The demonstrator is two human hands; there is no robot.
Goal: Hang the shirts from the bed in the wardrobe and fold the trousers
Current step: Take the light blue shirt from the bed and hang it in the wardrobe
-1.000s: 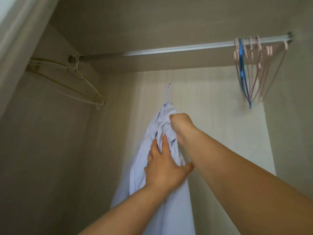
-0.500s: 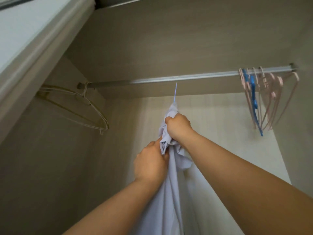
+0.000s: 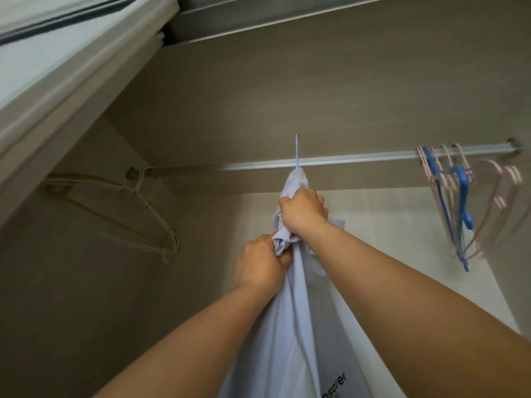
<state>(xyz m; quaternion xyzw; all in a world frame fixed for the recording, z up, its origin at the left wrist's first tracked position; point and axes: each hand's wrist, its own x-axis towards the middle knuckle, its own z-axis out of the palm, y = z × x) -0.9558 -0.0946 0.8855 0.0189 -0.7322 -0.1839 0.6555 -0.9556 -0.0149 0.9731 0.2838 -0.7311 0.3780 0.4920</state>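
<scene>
Shirt (image 3: pixel 290 326) up inside the wardrobe (image 3: pixel 316 81), pale lilac, hanging long from a bunched top just below the rail (image 3: pixel 359 160). Gripped at that bunch by the right hand (image 3: pixel 303 212), fist curled tight round the cloth and, presumably, a hanger neck hidden inside. Pinched lower down by the left hand (image 3: pixel 260 267), fingers closed on a gathered fold just beneath. Thin blue hook (image 3: pixel 297 150) poking up out of the cloth, crossing in front of the rail, tip above it. Hard to tell whether over the bar or merely beside it; looks not yet seated. Risks from here: hook seen edge-on, so could slide past the rail instead of catching, and drop the lot on release. Hanger shoulders hidden in crumpled fabric, so could slip out of one side and leave the shirt lopsided or sliding off. Too hard a tug from the lower hand, and could drag the collar off the hanger altogether. Plenty of free rail either side: pink and blue hangers (image 3: pixel 459 196) well apart at the right end, pale wire hangers (image 3: pixel 138 214) well apart at the left, so little chance of tangling. Needs the hook turned square to the bar, lowered until bearing weight, then released one hand at a time.
</scene>
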